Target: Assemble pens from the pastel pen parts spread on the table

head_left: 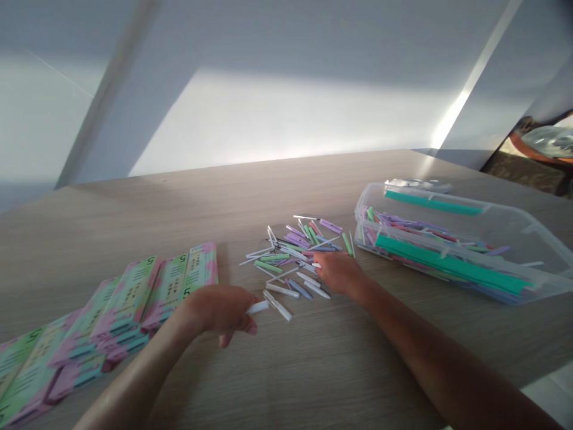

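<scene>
A loose pile of small pastel pens and refills [295,251] in white, green, purple and pink lies on the wooden table [286,370]. My left hand [221,310] is curled round a white pen [257,307] that pokes out to the right, just left of the pile. My right hand [335,272] rests on the pile's near right side, its fingers bent down among the pens; what they grip, if anything, is hidden.
A row of pink and green flat boxes [134,304] lies overlapped at the left. A clear plastic bin [514,239] with teal clips, holding more pens, stands at the right. A white wall rises behind the table.
</scene>
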`<state>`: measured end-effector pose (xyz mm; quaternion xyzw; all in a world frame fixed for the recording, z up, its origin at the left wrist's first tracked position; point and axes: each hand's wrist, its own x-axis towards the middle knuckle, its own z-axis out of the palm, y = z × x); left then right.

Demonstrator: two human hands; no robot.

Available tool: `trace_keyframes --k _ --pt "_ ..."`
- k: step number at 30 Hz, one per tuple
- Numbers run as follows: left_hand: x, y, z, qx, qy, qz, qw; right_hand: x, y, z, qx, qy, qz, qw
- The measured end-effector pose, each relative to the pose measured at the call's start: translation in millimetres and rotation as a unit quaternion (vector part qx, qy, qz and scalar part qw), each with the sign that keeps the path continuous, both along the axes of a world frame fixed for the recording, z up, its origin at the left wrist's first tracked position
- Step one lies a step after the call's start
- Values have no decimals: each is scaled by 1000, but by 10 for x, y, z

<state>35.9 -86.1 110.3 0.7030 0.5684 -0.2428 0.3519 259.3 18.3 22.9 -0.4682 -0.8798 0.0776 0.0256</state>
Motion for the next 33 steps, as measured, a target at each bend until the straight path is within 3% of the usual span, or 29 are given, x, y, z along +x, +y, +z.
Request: trace_keyframes --k 33 --pt "91 -37 33 25 22 -1 999 74 -21 45 -14 -62 -23 998"
